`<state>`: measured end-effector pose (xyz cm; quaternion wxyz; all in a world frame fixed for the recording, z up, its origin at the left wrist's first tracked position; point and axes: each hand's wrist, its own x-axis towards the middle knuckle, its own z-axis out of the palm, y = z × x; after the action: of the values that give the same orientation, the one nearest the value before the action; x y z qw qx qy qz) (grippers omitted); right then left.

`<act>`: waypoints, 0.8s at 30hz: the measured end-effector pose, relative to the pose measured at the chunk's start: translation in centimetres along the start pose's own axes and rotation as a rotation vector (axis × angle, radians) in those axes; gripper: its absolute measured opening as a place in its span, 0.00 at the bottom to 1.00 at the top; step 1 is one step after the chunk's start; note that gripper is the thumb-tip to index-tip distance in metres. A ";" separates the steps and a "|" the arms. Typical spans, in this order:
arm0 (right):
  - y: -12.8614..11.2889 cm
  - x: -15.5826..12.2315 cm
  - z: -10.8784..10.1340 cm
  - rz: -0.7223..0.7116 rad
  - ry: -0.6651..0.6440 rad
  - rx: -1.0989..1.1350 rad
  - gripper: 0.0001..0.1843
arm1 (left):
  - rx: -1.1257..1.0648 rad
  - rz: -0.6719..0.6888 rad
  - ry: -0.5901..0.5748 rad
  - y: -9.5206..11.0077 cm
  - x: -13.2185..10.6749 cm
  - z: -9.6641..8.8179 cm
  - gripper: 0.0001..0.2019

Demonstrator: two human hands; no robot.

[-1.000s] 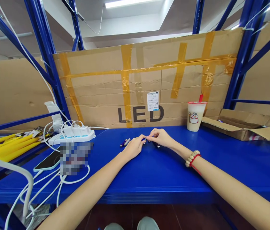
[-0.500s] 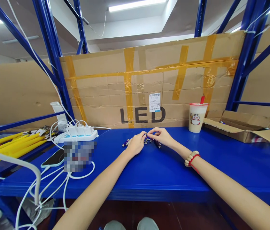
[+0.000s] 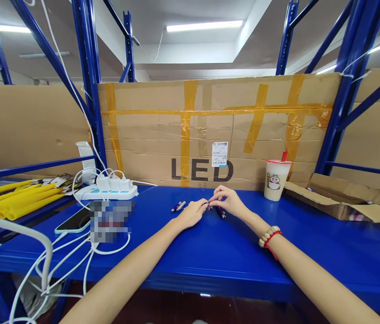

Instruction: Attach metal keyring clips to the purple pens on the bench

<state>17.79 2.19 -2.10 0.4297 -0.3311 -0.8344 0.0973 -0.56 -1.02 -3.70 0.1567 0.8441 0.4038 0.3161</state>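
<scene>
My left hand (image 3: 191, 213) and my right hand (image 3: 228, 200) meet over the middle of the blue tabletop (image 3: 210, 252), fingertips almost touching. Both are closed, thumbs and fingers pinched around something small and dark that I cannot make out. Left of my left hand lie small purple and silver cylinders (image 3: 178, 206). Under my right fingers are more dark, pen-like pieces (image 3: 221, 212) with shiny ends, partly hidden by the hand. A beaded bracelet with red cord (image 3: 270, 237) circles my right wrist.
On the left are a white power strip (image 3: 109, 191) with plugs, a phone (image 3: 73, 219), loose white cables and yellow tubes (image 3: 28, 200). A drink cup (image 3: 274, 182) with a red straw and an open cardboard box (image 3: 338, 198) stand right. A cardboard wall (image 3: 142, 139) closes the back.
The view has tilted up a little, so the table sits lower in the picture. My hands stay together, and the silver cylinder beside my left hand now shows more.
</scene>
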 end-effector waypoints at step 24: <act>-0.6 0.0 0.5 0.249 0.002 0.117 0.23 | -0.092 0.032 0.144 0.0 0.1 0.3 0.07</act>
<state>17.10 1.82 -2.11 0.4336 -0.4064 -0.7795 0.1980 -0.30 -0.91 -3.86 0.1609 0.8175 0.3853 0.3966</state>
